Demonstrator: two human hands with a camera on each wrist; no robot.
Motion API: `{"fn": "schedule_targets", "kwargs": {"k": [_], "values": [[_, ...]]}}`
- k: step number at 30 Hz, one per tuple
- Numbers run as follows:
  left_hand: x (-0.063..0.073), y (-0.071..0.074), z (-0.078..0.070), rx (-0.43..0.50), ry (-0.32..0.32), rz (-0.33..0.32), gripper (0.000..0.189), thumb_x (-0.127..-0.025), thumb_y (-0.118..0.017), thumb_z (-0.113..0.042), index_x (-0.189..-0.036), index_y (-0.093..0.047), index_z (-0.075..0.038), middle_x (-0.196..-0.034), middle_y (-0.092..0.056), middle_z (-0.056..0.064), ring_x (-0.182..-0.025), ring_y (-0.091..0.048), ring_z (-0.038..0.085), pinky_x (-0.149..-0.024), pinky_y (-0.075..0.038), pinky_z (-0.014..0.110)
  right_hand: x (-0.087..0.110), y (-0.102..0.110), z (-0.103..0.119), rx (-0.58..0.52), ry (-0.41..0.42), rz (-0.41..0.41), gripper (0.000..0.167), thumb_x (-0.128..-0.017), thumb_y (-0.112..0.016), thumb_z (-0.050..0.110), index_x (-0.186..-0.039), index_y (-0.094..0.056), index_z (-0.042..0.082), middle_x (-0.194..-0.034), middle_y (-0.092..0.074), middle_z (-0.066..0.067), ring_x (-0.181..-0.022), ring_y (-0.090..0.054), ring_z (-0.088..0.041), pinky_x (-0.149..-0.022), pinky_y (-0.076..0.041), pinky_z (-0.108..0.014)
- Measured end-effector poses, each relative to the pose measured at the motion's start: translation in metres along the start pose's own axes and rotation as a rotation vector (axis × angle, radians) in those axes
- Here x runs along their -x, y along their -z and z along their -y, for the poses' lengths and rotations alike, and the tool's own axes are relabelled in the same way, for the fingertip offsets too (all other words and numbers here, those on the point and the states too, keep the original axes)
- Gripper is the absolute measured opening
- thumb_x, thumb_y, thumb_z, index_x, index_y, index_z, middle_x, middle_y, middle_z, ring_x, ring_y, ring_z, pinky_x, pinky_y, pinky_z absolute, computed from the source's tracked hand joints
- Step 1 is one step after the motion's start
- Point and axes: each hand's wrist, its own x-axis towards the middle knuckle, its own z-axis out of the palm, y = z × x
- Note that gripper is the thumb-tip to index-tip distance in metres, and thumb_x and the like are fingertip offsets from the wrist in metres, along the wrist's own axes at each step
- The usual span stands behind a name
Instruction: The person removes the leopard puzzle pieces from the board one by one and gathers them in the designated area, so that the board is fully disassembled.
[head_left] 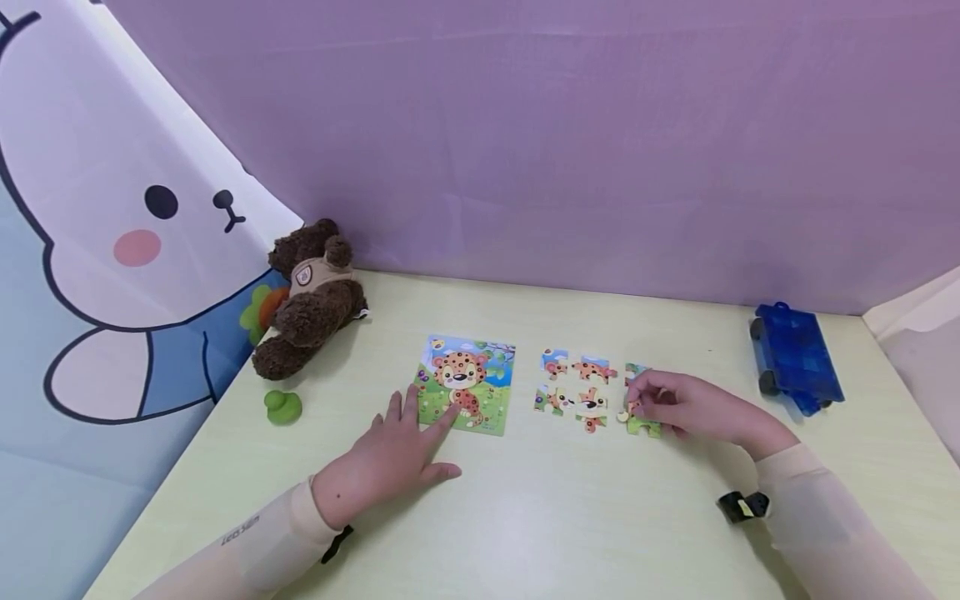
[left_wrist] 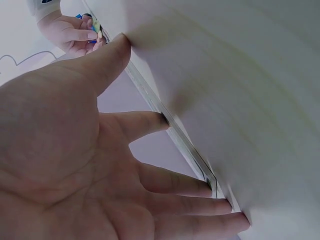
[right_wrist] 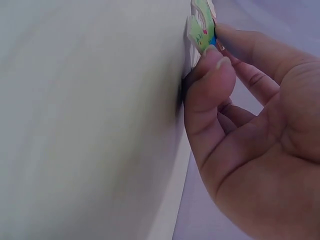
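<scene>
My left hand (head_left: 390, 462) lies with spread, straight fingers at the lower left of a picture card (head_left: 491, 392), its fingertips over the card's edge. The card shows a spotted cartoon leopard on grass. To its right, several puzzle pieces (head_left: 592, 404) with parts of the same leopard lie in two loose rows, small gaps between them. At the right end of these rows my right hand (head_left: 693, 406) pinches a green puzzle piece (right_wrist: 201, 32) between thumb and fingers. The piece stands tilted in the right wrist view. My fingers partly hide the pieces there.
A brown teddy bear (head_left: 318, 308) leans at the back left corner, with a small green toy duck (head_left: 282, 407) in front of it. A translucent blue toy cart (head_left: 798, 354) stands at the right back. A purple curtain (head_left: 540, 150) hangs behind the table.
</scene>
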Motion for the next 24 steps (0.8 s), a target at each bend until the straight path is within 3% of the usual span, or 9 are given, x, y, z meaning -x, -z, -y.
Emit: {"fn": "schedule_targets", "kwargs": {"k": [11,24], "values": [[-0.0001,-0.0022,0.0016,-0.011,-0.006,-0.018,0.084,-0.099,-0.060,-0.067,-0.169,-0.034,-0.028,-0.167,-0.022,0.046,-0.148,-0.035,0.070,-0.110,-0.048,0.077,-0.0004,-0.0005,0.0033,0.046,-0.008,-0.031,0.013,-0.106,-0.068,0.019,-0.118,-0.064,0.017,-0.093,-0.056,-0.009,-0.057,-0.052,-0.016,-0.049,-0.049,-0.029],[-0.0009,-0.0014,0.0023,-0.021,-0.006,-0.018,0.084,-0.099,-0.061,-0.068,-0.168,-0.036,-0.029,-0.166,-0.024,0.045,-0.148,-0.037,0.069,-0.109,-0.050,0.076,0.0003,0.0003,0.0024,0.003,-0.033,-0.039,0.021,-0.108,-0.066,0.026,-0.124,-0.062,0.015,-0.101,-0.054,-0.011,-0.065,-0.059,-0.020,-0.059,-0.058,-0.031]]}}
